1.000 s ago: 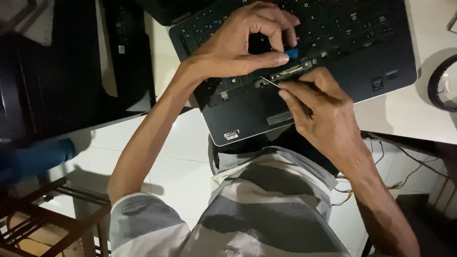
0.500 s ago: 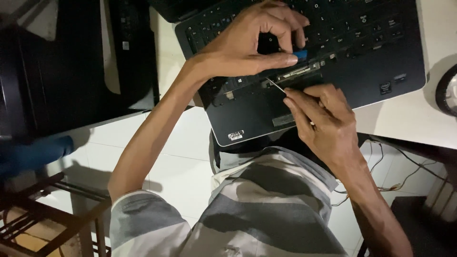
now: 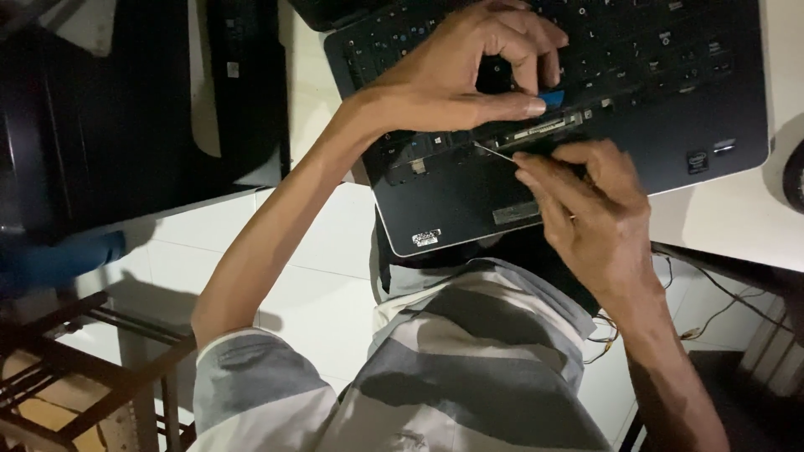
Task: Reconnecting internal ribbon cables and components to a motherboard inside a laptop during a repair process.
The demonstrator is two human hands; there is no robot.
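**Thin probe aimed up-left at the slot below the keyboard**

The thin metal tool (image 3: 494, 151) lies in the upper middle of the frame, its long axis slanting from lower right to upper left, tip just short of the narrow connector strip (image 3: 540, 130) in the open palm-rest gap of the black laptop (image 3: 586, 180). My right hand (image 3: 590, 213) is closed around the tool's rear end, fingers pinched, directly below and right of the strip. My left hand (image 3: 469, 75) arches over the keyboard from the upper left, thumb and forefinger pinched on a small blue tab (image 3: 553, 99) just above the strip. Both hands are close; the right is nearer along the tool's line. The laptop rests on a white desk (image 3: 720, 218), overhanging my lap.
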